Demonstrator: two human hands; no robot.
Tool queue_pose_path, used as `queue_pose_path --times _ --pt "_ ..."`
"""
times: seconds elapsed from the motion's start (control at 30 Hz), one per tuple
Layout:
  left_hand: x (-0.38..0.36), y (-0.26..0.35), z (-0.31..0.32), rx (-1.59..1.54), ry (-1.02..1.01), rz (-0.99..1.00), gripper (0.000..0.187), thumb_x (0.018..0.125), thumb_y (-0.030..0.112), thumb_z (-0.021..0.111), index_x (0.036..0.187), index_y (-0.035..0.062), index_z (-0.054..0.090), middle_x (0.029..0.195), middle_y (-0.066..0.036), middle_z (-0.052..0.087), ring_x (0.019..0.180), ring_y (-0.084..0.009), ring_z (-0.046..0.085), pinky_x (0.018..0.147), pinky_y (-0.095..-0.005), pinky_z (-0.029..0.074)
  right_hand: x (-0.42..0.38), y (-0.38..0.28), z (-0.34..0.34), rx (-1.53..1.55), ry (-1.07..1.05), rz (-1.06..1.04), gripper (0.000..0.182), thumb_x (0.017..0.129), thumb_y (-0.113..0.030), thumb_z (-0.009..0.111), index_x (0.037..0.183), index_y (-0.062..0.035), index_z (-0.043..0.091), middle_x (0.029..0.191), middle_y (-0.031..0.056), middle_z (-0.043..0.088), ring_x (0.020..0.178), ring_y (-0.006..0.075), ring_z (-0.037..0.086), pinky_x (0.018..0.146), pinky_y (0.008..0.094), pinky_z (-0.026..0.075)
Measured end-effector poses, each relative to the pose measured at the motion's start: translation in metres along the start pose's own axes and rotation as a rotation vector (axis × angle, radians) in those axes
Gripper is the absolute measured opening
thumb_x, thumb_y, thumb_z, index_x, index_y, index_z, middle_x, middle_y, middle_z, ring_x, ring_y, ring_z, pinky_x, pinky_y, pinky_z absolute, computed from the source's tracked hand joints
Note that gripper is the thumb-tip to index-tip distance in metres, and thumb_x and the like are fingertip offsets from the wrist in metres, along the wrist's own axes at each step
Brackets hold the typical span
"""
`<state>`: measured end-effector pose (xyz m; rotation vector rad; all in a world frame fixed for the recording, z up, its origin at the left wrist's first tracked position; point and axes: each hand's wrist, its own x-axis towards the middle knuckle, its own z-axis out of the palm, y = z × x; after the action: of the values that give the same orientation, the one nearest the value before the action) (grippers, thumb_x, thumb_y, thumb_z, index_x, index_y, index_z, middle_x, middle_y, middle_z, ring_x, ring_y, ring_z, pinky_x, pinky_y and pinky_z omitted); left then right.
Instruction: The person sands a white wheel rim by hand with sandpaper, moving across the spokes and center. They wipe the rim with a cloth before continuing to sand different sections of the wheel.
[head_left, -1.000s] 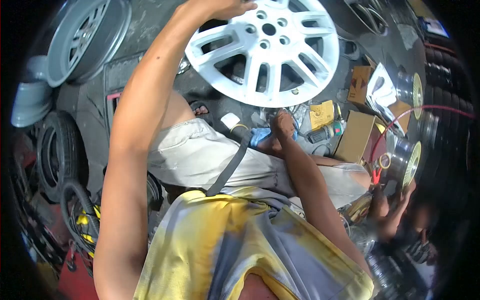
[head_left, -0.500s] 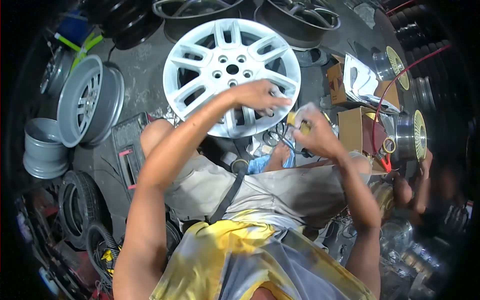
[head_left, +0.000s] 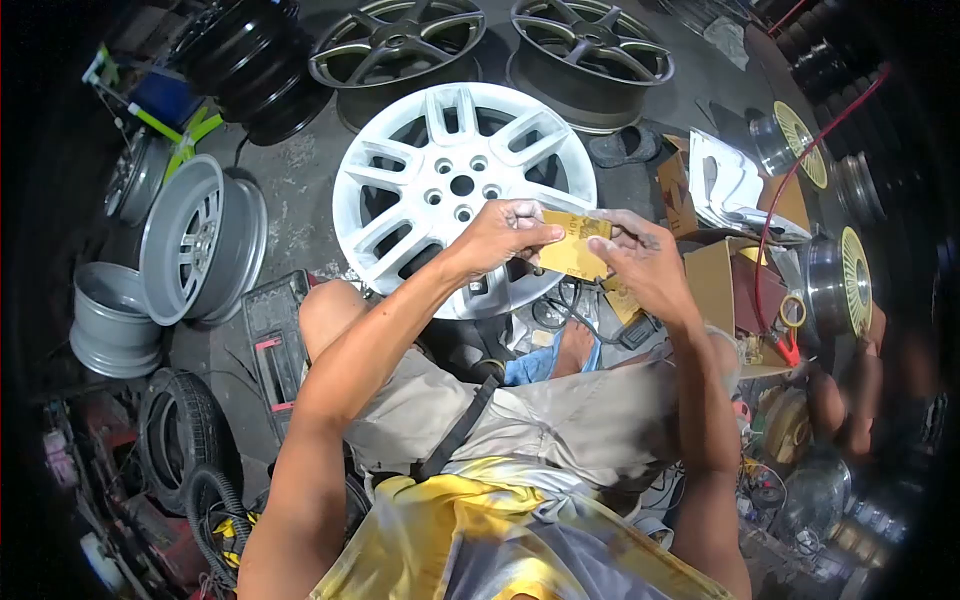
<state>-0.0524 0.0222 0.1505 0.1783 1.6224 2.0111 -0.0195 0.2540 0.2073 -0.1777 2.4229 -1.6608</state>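
A yellow-brown piece of sandpaper (head_left: pixel 572 250) is held up between both hands, its printed back showing. My left hand (head_left: pixel 500 238) pinches its left edge, thumb on the near face. On the right edge, my right hand (head_left: pixel 640 255) grips with thumb in front and fingers behind. Just beyond the hands lies a white multi-spoke wheel rim (head_left: pixel 462 185), face up, its lower right part covered by the hands and sandpaper.
Two dark rims (head_left: pixel 400 42) (head_left: pixel 592 40) stand behind. Grey rims (head_left: pixel 185 240) and a tire (head_left: pixel 180 430) are at left, with a black toolbox (head_left: pixel 262 340). At right are cardboard boxes (head_left: pixel 708 290), a red hose (head_left: pixel 765 215), yellow-faced rims (head_left: pixel 852 280) and another person's limb (head_left: pixel 850 400).
My left hand has come back from over the white rim and now holds the sandpaper's left edge. The sandpaper, formerly bunched in my right hand, is spread flat. The view has shifted.
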Motion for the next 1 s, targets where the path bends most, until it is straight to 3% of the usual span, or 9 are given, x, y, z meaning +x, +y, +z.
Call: queue_pose_path --times 0.1,0.2,0.33,0.43,0.6,0.83,1.0 --pt "0.000 0.006 -0.001 -0.053 -0.012 0.038 0.023 0.091 0.019 0.077 0.102 0.0008 0.070 0.080 0.001 0.067 0.070 -0.0054 0.062 0.062 -0.0204 0.049 0.006 0.005 0.007 0.177 0.017 0.011 0.023 0.093 -0.007 0.070 0.114 0.0037 0.071 0.093 0.0019 0.065 0.080 0.0053 0.053 0.070 0.0214 0.048" --pt "0.000 0.012 -0.007 0.009 -0.052 0.097 0.022 0.092 0.019 0.076 0.101 -0.0009 0.072 0.081 -0.002 0.070 0.066 -0.0064 0.062 0.060 -0.0207 0.050 0.005 -0.006 0.004 -0.041 0.055 -0.071 0.017 0.092 -0.003 0.070 0.107 0.0030 0.075 0.095 0.0052 0.068 0.086 0.0083 0.060 0.075 0.0237 0.051" --pt "-0.007 0.026 -0.006 -0.112 -0.090 -0.056 0.033 0.091 0.028 0.078 0.109 0.0009 0.075 0.083 0.000 0.071 0.067 -0.0064 0.061 0.062 -0.0212 0.051 0.004 -0.010 0.002 -0.014 0.005 -0.151 0.015 0.090 -0.001 0.071 0.104 0.0034 0.075 0.096 0.0075 0.070 0.086 0.0108 0.063 0.076 0.0254 0.051" --pt "-0.003 0.020 -0.009 0.024 -0.115 -0.038 0.033 0.093 0.031 0.075 0.109 0.0026 0.076 0.091 -0.001 0.073 0.077 -0.0054 0.063 0.065 -0.0220 0.051 0.002 -0.013 0.004 -0.124 -0.037 -0.277 0.014 0.089 0.000 0.071 0.103 0.0039 0.075 0.096 0.0097 0.072 0.086 0.0121 0.065 0.075 0.0260 0.052" --pt "-0.012 0.037 -0.002 0.153 -0.088 0.025 0.029 0.092 0.027 0.077 0.106 0.0015 0.077 0.088 -0.003 0.074 0.072 -0.0062 0.062 0.065 -0.0213 0.050 0.003 -0.008 0.000 -0.173 -0.023 -0.347 0.016 0.089 0.000 0.072 0.104 0.0037 0.075 0.096 0.0095 0.071 0.087 0.0116 0.064 0.074 0.0259 0.052" --pt "-0.010 0.033 0.003 0.443 -0.002 0.184 0.021 0.091 0.016 0.077 0.103 -0.0021 0.078 0.085 -0.005 0.076 0.077 -0.0048 0.063 0.068 -0.0214 0.051 0.001 -0.013 0.003 0.098 -0.092 -0.056 0.027 0.092 -0.014 0.075 0.112 0.0042 0.074 0.108 0.0099 0.072 0.096 0.0110 0.065 0.081 0.0249 0.054" --pt "-0.011 0.032 0.009 0.475 0.006 0.295 0.021 0.090 0.015 0.077 0.103 -0.0013 0.078 0.086 -0.007 0.077 0.079 -0.0067 0.066 0.070 -0.0229 0.053 -0.001 -0.015 0.005 0.049 -0.044 0.004 0.026 0.093 -0.015 0.074 0.108 0.0061 0.073 0.100 0.0099 0.074 0.092 0.0113 0.067 0.083 0.0266 0.055"
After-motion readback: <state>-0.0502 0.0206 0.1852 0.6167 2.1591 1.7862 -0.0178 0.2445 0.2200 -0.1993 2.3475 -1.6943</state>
